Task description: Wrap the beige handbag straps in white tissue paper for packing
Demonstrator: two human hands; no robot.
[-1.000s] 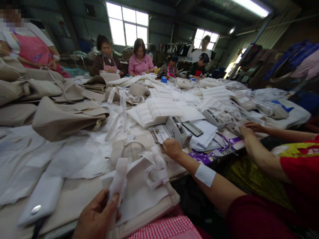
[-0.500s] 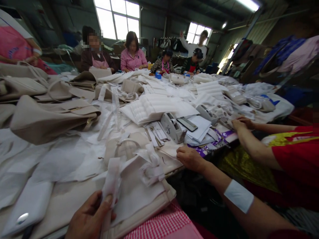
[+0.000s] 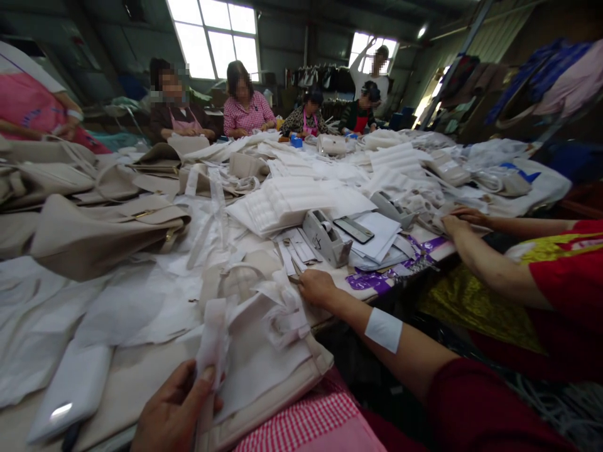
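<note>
At the bottom, my left hand (image 3: 176, 408) pinches a strap wrapped in thin white material (image 3: 213, 342) between thumb and fingers. The strap stands up over a beige bag (image 3: 318, 358) that lies flat before me, with a white sheet (image 3: 264, 364) across it. A loose bundle of white wrapping (image 3: 287, 323) rests on the bag's right part. My right hand (image 3: 318, 289), fingers closed, is at the table edge beside white paper strips (image 3: 299, 248). Something small and thin shows at its fingertips; I cannot make out what. A white patch (image 3: 384, 329) is on the right forearm.
A grey tape dispenser (image 3: 327, 238) stands beyond my right hand, beside a phone (image 3: 353, 229) on papers. Beige bags (image 3: 103, 232) pile up at left; white padding (image 3: 292, 204) fills the middle. At right, a co-worker's hands (image 3: 459, 220) reach over the table. Several people sit opposite.
My right hand has moved left along the table edge, closer to the paper strips and the bag. The left hand keeps its hold on the wrapped strap, almost unmoved.
</note>
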